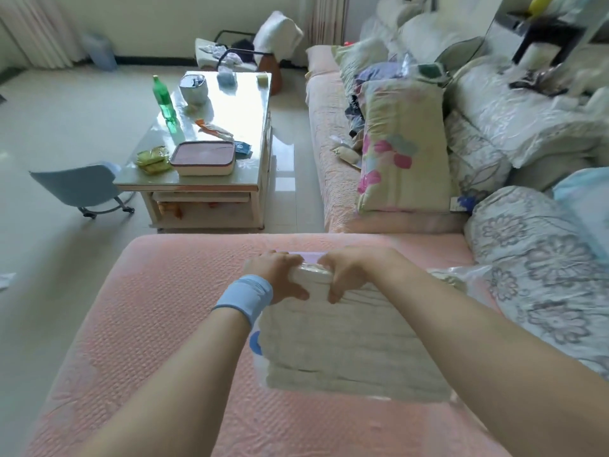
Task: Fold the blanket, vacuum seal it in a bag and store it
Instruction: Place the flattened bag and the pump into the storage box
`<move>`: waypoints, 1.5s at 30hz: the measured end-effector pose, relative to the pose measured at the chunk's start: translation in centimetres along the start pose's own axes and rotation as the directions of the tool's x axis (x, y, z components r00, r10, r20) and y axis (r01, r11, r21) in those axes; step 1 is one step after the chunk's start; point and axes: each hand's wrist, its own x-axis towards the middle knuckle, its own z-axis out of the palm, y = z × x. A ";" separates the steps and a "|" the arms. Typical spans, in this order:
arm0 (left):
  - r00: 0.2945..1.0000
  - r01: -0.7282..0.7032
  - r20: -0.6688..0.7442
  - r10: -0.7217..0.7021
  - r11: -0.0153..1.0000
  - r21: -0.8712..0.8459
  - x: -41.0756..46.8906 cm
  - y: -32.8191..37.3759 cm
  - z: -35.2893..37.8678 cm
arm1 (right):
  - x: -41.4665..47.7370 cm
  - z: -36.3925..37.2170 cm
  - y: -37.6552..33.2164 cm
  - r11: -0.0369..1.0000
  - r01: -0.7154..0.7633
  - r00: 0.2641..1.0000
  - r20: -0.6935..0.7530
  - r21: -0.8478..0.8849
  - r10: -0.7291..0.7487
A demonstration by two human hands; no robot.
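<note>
Folded blanket [352, 341] inside clear bag [461, 275], lying on pink sofa seat [164, 308] at 6 o'clock. Left hand [280, 278] and right hand [349, 275] both pinching bag's far edge at 12 o'clock, fingers curled closed. Judging sealing step: be pressing strip flat, sliding outward evenly.

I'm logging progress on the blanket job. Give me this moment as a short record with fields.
surface: pink sofa cover
blanket: folded white blanket, inside a clear bag
bag top: purple strip at the far edge
left hand: left hand gripping the bag's far end, blue wristband on the wrist
right hand: right hand gripping beside it
nearby: coffee table, cluttered
</note>
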 end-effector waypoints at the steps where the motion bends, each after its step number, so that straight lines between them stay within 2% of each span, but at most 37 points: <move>1: 1.000 0.006 -0.006 -0.006 1.000 0.009 1.4 -0.3 -0.1 | 1.2 0.0 0.9 1.000 -0.003 0.998 -0.059 0.011 0.003; 4: 0.999 0.030 0.012 -0.030 0.998 0.053 5.5 -0.5 0.8 | 4.4 1.6 3.6 0.999 -0.032 0.955 -0.293 0.019 0.036; 6: 0.995 0.081 0.056 -0.083 0.996 0.045 8.1 -0.8 2.3 | 6.2 3.9 5.5 0.999 -0.047 0.925 -0.378 0.011 0.048; 9: 0.990 0.124 0.057 -0.129 0.989 0.078 10.8 -1.5 4.6 | 8.2 8.1 7.7 0.992 -0.084 0.956 -0.289 -0.095 0.053; 11: 0.992 0.127 0.010 -0.129 0.984 0.125 12.0 -1.8 6.0 | 9.3 9.9 8.6 0.981 -0.108 0.957 -0.285 -0.160 0.059; 13: 0.987 0.162 -0.039 -0.159 0.978 0.129 13.0 -1.8 7.5 | 10.8 11.0 9.4 0.973 -0.139 0.956 -0.283 -0.182 0.083; 15: 0.982 0.182 -0.065 -0.175 0.975 0.124 13.3 -1.7 9.3 | 11.9 12.5 10.2 0.980 -0.131 0.976 -0.191 -0.150 0.101; 17: 0.987 0.161 -0.025 -0.160 0.983 0.088 13.0 -1.1 10.9 | 12.7 14.3 11.1 0.989 -0.124 0.985 -0.134 -0.082 0.112; 20: 0.994 0.102 0.046 -0.102 0.995 0.017 11.8 0.2 13.1 | 13.2 15.8 11.4 0.988 -0.153 0.971 -0.182 0.026 0.156; 24: 0.952 0.057 0.301 -0.052 0.998 -0.009 10.1 0.6 15.7 | 13.2 16.3 11.5 0.989 -0.113 0.975 -0.178 0.099 0.130; 26: 0.933 0.049 0.356 -0.051 0.999 0.015 10.2 0.3 16.4 | 13.0 16.3 12.5 0.996 -0.058 0.992 -0.109 0.069 0.065; 29: 0.929 0.053 0.367 -0.052 0.999 0.009 11.2 0.3 16.5 | 13.1 15.8 14.3 1.000 -0.009 0.999 -0.032 0.010 0.009; 36: 0.944 0.098 0.305 -0.127 0.989 0.107 13.6 0.0 19.0 | 17.0 17.7 14.9 0.997 -0.058 0.998 -0.012 -0.050 0.058; 40: 0.895 0.112 0.408 -0.180 0.976 0.185 16.1 0.8 17.9 | 18.2 18.3 15.4 0.997 -0.067 0.998 0.003 -0.037 0.067; 45: 0.899 0.123 0.395 -0.190 0.974 0.189 16.9 1.0 19.1 | 19.9 19.3 15.2 0.996 -0.077 0.997 -0.015 -0.035 0.077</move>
